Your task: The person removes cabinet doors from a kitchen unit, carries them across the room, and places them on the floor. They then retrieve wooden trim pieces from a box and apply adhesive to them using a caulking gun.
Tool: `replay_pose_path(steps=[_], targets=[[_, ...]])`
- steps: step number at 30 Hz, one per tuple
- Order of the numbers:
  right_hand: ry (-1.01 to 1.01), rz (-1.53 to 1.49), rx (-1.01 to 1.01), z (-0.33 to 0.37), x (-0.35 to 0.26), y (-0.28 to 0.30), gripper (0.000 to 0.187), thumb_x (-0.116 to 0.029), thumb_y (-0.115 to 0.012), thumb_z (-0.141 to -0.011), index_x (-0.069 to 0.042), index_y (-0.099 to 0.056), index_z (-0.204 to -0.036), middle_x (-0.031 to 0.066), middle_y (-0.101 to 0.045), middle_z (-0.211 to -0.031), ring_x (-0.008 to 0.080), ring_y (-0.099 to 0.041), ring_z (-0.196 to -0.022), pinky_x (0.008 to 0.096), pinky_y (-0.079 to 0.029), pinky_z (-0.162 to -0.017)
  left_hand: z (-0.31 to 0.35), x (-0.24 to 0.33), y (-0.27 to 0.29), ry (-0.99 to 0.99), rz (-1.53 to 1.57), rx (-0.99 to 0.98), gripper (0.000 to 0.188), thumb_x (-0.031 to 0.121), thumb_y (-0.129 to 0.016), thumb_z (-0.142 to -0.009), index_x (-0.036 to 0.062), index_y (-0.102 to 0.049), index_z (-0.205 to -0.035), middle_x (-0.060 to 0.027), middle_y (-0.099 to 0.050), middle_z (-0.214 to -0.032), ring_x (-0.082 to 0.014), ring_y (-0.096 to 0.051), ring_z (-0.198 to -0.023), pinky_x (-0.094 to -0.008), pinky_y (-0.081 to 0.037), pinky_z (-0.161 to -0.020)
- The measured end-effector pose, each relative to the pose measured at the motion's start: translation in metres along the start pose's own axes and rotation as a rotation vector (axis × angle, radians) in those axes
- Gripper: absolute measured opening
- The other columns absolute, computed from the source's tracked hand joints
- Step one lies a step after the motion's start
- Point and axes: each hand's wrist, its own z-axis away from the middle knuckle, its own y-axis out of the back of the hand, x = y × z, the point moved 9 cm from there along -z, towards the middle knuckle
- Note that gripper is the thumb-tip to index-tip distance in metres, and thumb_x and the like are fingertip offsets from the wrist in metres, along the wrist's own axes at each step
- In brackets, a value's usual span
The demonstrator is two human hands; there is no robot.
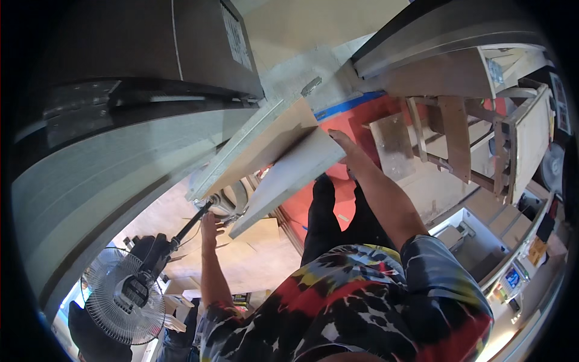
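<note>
One pale mid-frame panel (295, 173) could tip from lopsided support: right hand (339, 138) at its upper end, grip unclear; left hand (211, 225) spread near its lower end.

The right grip (339, 142) is at the upper end of a pale panel (292, 172). The left grip (212, 225), fingers spread, is near its lower end, beside a black pole (192, 227)

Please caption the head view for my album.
Right hand at the edge of a pale board, left hand open beside a pedestal fan.
</note>
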Motion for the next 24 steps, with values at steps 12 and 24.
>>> replay_pose_path(steps=[12,24], targets=[[0.416,1.294,0.031,0.012,-0.027,-0.05,0.026,-0.029,-0.055,-0.081,-0.005,-0.065,-0.085,0.0105,-0.063,-0.076,0.0246,-0.061,-0.07,0.0392,-0.049,-0.067,0.124,-0.094,-0.157,0.184,0.172,-0.166,0.039,0.037,-0.052,-0.09,0.0071,-0.049,-0.116,-0.0127,-0.057,-0.094,-0.0245,-0.063,-0.073,-0.0369,-0.054,-0.055],[0.927,1.129,0.673,0.316,-0.309,0.057,0.015,-0.017,-0.059,-0.083,-0.003,-0.064,-0.084,0.0126,-0.062,-0.071,0.0211,-0.059,-0.066,0.0364,-0.047,-0.067,0.16,0.073,-0.26,-0.102,-0.197,-0.306,0.033,0.028,-0.049,-0.092,0.0026,-0.051,-0.114,-0.0091,-0.058,-0.08,-0.0189,-0.062,-0.064,-0.0299,-0.052,-0.051]])
